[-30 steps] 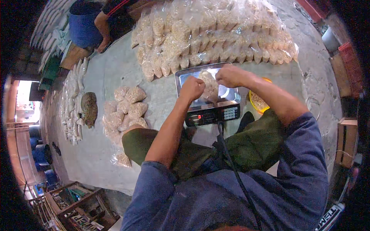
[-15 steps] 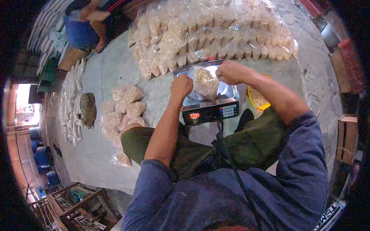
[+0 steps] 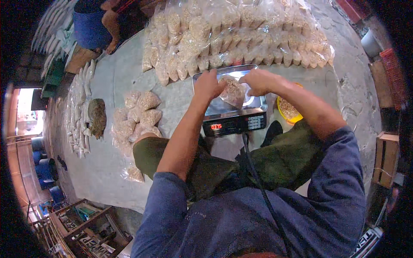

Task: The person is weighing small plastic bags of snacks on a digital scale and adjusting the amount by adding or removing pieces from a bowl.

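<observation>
A clear plastic bag [image 3: 232, 93] partly filled with pale, crumbly pieces rests on the metal pan of a digital scale [image 3: 234, 124], tilted towards me. My left hand [image 3: 209, 84] is closed at the bag's left upper edge. At the opposite edge, my right hand [image 3: 261, 81] has its fingers bent in and pinched on the plastic. The fingertips of both hands are partly hidden. Red digits glow on the scale's front, beside a keypad. Right of the scale, a yellow basin [image 3: 291, 112] holds more of the pale pieces, close to my bent knee.
Rows of filled clear bags [image 3: 241, 38] stand beyond the scale. Several more filled bags [image 3: 140, 114] are heaped left of my knee. Further left lie long slim packs [image 3: 78, 116] and a brownish sack-like bundle [image 3: 97, 118]. A blue barrel [image 3: 90, 26] stands near another person's bare leg [image 3: 112, 32].
My left hand has moved away from me and rightward, closer to the bag. The bag's top has been drawn lower and narrower between my hands. The scale's reading has changed.
</observation>
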Demonstrator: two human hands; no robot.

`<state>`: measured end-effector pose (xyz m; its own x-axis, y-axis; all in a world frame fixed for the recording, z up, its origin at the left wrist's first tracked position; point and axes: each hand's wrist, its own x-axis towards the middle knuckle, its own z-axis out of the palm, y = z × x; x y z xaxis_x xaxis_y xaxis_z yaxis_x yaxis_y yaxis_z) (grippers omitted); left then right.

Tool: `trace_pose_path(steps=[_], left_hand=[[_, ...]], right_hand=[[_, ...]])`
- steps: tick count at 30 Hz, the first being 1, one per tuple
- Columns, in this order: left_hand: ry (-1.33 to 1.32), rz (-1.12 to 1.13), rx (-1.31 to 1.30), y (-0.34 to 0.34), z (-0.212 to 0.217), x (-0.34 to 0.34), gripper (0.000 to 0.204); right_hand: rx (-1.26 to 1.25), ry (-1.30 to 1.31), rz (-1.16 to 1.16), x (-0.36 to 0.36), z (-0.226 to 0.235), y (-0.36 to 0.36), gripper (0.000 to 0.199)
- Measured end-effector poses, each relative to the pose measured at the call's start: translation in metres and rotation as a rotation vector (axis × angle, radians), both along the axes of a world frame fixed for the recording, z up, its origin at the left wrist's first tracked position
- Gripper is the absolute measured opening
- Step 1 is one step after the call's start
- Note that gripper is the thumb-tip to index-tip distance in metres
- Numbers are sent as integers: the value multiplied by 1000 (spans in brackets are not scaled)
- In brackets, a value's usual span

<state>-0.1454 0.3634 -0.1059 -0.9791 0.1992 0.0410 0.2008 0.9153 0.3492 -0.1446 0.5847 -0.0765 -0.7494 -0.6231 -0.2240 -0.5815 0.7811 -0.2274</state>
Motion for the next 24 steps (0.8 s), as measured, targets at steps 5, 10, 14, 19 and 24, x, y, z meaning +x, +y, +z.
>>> trace_pose_path(steps=[5, 10, 14, 19, 24], left_hand=[[-120, -15, -68, 5, -3, -30, 43], [-132, -66, -112, -4, 39, -34, 43], [-34, -112, -95, -24, 79, -27, 41], [-135, -457, 14, -36, 92, -15, 32], [-13, -511, 134, -19, 3, 14, 31]], right_hand=[[294, -209, 72, -2, 24, -20, 18], [181, -315, 69, -2, 46, -14, 30], [79, -281, 47, -7, 59, -7, 33], [-13, -233, 36, -6, 48, -10, 36], [343, -379, 128, -6, 28, -29, 39]])
